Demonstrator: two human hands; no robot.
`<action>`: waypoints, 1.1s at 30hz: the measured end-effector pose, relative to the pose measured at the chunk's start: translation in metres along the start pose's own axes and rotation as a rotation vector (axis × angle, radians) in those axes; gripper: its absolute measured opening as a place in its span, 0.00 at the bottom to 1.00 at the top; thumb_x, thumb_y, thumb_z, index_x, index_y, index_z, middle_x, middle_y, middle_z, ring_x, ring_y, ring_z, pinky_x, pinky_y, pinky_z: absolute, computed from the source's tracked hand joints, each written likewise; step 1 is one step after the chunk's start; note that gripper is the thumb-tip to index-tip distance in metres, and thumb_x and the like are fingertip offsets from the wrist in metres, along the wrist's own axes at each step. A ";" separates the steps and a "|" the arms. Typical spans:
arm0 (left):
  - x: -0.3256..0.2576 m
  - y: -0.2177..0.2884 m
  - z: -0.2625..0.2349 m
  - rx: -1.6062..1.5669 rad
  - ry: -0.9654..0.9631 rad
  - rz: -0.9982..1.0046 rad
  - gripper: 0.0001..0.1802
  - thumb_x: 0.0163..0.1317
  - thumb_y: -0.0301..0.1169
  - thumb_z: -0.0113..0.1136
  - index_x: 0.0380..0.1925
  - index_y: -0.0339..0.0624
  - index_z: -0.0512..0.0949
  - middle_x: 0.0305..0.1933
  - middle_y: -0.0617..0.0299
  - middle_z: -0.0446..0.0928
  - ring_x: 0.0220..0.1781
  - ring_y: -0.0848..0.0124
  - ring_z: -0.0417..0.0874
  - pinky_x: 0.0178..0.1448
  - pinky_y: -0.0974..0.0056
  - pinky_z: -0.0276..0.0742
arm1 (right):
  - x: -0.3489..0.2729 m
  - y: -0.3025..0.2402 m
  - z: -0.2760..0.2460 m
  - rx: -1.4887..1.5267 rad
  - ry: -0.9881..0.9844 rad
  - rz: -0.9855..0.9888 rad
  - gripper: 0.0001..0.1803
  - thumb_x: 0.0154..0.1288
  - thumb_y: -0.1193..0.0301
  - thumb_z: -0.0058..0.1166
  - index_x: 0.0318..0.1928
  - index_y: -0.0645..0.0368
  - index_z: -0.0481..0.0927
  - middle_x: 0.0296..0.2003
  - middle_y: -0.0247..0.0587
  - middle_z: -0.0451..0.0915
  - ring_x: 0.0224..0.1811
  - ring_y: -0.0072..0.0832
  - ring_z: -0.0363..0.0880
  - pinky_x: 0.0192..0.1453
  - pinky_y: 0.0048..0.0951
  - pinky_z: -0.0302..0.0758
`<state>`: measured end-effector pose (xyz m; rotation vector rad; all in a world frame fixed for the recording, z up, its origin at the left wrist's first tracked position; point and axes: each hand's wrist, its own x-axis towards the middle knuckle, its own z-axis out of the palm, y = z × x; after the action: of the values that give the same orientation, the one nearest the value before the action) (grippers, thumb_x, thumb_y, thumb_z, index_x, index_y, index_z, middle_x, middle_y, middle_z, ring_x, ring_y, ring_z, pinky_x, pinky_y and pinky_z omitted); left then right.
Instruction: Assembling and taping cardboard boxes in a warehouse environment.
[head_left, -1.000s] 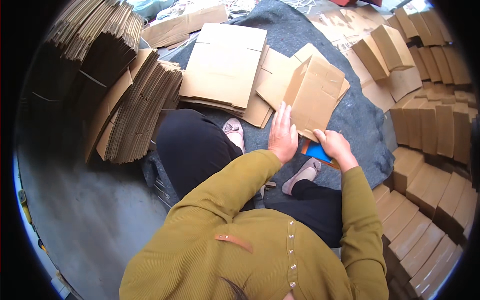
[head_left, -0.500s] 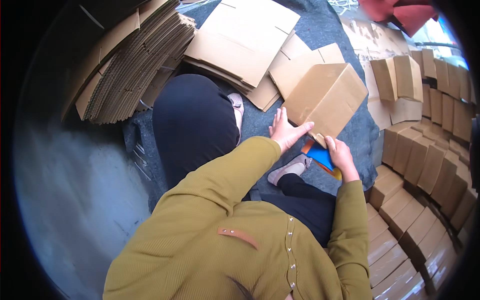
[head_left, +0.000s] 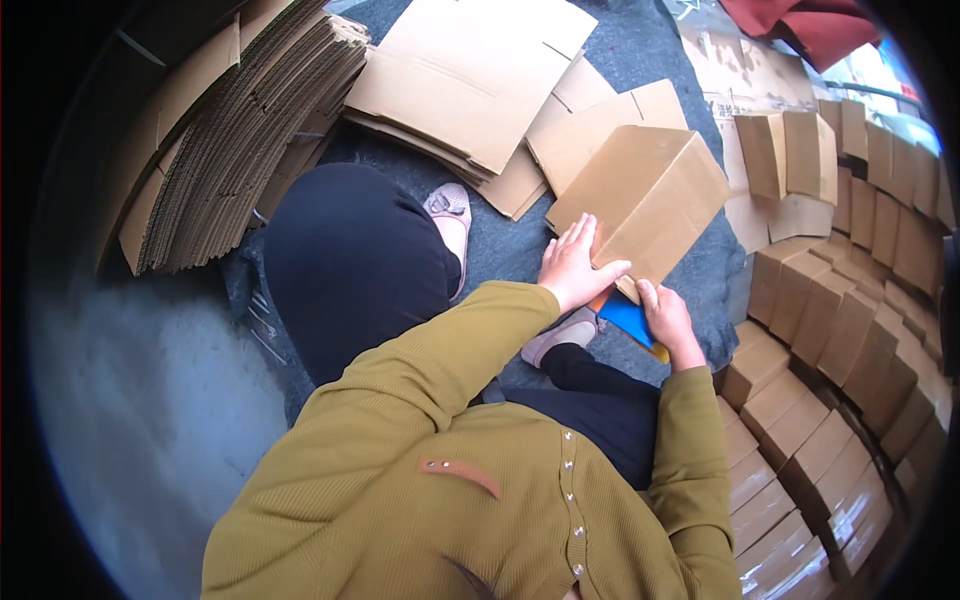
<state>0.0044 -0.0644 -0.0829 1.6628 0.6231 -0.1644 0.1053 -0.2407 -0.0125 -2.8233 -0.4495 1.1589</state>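
Note:
A closed brown cardboard box (head_left: 652,200) stands tilted in front of me, one edge toward the upper right. Along its near left side lie the fingers of my left hand (head_left: 582,268), held close together, with the thumb across the box's near end; this hand grips the box. Just under that end, my right hand (head_left: 670,318) is closed around a blue tape dispenser (head_left: 624,318) with orange and yellow parts. The right thumb touches the box's near edge. The palm and fingers hide much of the dispenser, so its contact with the box cannot be made out.
Flat cardboard blanks (head_left: 475,80) lie beyond the box on a dark cloth (head_left: 400,150). A tall stack of folded cartons (head_left: 250,130) leans at the upper left. Rows of made-up boxes (head_left: 840,320) fill the right side. Red fabric (head_left: 800,30) lies far right.
The box and both hands have shifted slightly left in view. My left hand has slid a little further along the box's side. Less of the dispenser shows. My left knee has moved left.

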 end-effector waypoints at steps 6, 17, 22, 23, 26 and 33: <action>-0.029 0.004 0.015 -0.046 0.172 -0.195 0.56 0.57 0.61 0.61 0.71 0.29 0.55 0.77 0.40 0.54 0.78 0.50 0.54 0.78 0.47 0.47 | 0.002 0.009 -0.002 0.064 0.025 -0.034 0.28 0.74 0.47 0.40 0.50 0.55 0.83 0.43 0.57 0.83 0.50 0.54 0.80 0.54 0.46 0.75; -0.030 0.014 0.034 -0.663 0.263 -0.050 0.13 0.69 0.27 0.52 0.49 0.35 0.79 0.41 0.46 0.84 0.45 0.56 0.87 0.51 0.59 0.82 | 0.000 0.080 -0.002 0.315 -0.004 -0.091 0.24 0.78 0.56 0.41 0.49 0.66 0.79 0.39 0.40 0.83 0.44 0.24 0.77 0.52 0.30 0.73; -0.027 0.007 0.044 -0.727 0.241 -0.140 0.10 0.61 0.25 0.62 0.42 0.36 0.82 0.38 0.49 0.85 0.40 0.62 0.88 0.45 0.63 0.82 | 0.003 0.082 -0.002 0.236 -0.041 -0.056 0.22 0.78 0.58 0.42 0.49 0.65 0.79 0.39 0.43 0.83 0.44 0.28 0.79 0.52 0.32 0.73; -0.028 0.007 0.044 -0.727 0.236 -0.143 0.10 0.61 0.25 0.62 0.42 0.36 0.82 0.38 0.49 0.85 0.40 0.62 0.88 0.45 0.63 0.82 | 0.001 0.079 -0.001 0.236 -0.035 -0.052 0.22 0.77 0.58 0.42 0.50 0.65 0.79 0.40 0.45 0.84 0.44 0.29 0.79 0.53 0.33 0.73; -0.028 0.011 0.039 -0.686 0.213 -0.143 0.09 0.62 0.26 0.62 0.42 0.36 0.82 0.36 0.49 0.85 0.39 0.63 0.88 0.44 0.65 0.82 | 0.000 0.081 -0.001 0.264 0.022 -0.108 0.21 0.77 0.59 0.42 0.50 0.65 0.79 0.40 0.48 0.84 0.45 0.32 0.81 0.53 0.33 0.73; -0.009 0.015 0.030 -0.366 0.208 0.021 0.08 0.60 0.32 0.64 0.35 0.38 0.83 0.35 0.51 0.84 0.39 0.56 0.85 0.48 0.57 0.80 | -0.001 0.074 -0.003 0.262 -0.001 -0.071 0.20 0.75 0.61 0.46 0.53 0.63 0.80 0.45 0.51 0.84 0.49 0.37 0.83 0.55 0.34 0.74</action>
<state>0.0112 -0.0961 -0.0722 1.3395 0.7432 0.1347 0.1251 -0.3117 -0.0213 -2.5629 -0.3643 1.1154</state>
